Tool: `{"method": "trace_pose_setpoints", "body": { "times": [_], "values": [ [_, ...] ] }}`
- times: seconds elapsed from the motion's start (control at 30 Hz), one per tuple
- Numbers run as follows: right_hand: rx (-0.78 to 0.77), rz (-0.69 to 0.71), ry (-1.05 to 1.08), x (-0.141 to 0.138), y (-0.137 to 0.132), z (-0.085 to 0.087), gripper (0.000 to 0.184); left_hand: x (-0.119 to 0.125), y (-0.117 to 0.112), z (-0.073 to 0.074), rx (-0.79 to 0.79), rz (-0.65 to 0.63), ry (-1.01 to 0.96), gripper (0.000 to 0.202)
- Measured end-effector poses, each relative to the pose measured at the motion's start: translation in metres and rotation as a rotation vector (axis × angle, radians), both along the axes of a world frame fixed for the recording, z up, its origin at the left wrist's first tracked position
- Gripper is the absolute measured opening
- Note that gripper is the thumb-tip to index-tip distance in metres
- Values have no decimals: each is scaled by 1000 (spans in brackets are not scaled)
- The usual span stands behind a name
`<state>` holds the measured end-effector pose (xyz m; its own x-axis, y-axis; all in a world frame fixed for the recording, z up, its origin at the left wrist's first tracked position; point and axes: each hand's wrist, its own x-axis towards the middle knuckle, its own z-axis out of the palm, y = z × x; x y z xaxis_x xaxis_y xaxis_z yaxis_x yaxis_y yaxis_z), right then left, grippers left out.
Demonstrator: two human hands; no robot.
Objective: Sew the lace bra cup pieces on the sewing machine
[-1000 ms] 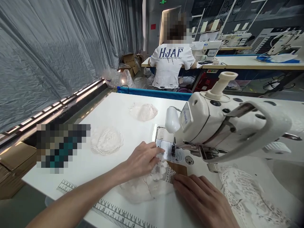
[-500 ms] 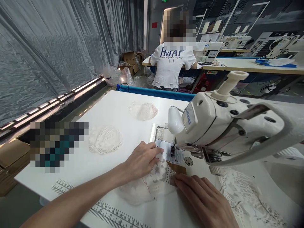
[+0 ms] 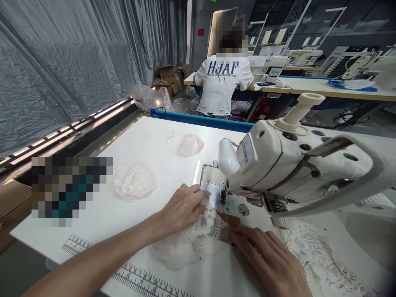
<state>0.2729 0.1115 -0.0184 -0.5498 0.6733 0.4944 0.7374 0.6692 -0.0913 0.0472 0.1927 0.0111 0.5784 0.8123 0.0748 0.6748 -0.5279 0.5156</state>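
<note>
My left hand (image 3: pixel 183 208) rests at the near left of the metal needle plate (image 3: pixel 213 198), its thumb and fingers closed on the upper edge of a white lace piece (image 3: pixel 198 243). That piece is sheer, with a scalloped trim and a thin reddish thread across it. At its right edge my right hand (image 3: pixel 272 260) pinches the trim with thumb and fingers close together. A flat brown piece (image 3: pixel 230 218) lies just beyond the right fingertips. The presser foot (image 3: pixel 223 197) of the white sewing machine (image 3: pixel 262 161) stands just ahead of the lace, apart from it.
Two more lace pieces lie on the white table: one at left (image 3: pixel 135 181), one farther back (image 3: pixel 185 144). A heap of white lace (image 3: pixel 318 251) lies right of my right hand. Ruler markings (image 3: pixel 136 280) run along the near edge. A person in a white shirt (image 3: pixel 224 82) sits ahead.
The view has shifted slightly, so the table scene sits a little farther left. Both hands keep nearly the same hold on the lace piece.
</note>
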Motion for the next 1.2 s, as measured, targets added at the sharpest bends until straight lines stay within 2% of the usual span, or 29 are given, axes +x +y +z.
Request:
{"method": "trace_pose_setpoints", "body": {
  "times": [0.47, 0.67, 0.97, 1.07, 1.2],
  "values": [
    [65, -30, 42, -6, 5, 6, 28, -1, 0, 0, -20, 23, -50, 27],
    [40, -28, 23, -5, 5, 5, 28, -2, -1, -1, -42, 37, -60, 30],
    [88, 15, -48, -2, 6, 0, 26, 0, 1, -1, -54, 47, -54, 31],
    [89, 41, -28, -5, 9, 4, 26, 0, 1, -1, -62, 55, -52, 37],
    [184, 133, -40, -5, 17, 6, 33, 0, 1, 2, -55, 93, -22, 46]
  ]
}}
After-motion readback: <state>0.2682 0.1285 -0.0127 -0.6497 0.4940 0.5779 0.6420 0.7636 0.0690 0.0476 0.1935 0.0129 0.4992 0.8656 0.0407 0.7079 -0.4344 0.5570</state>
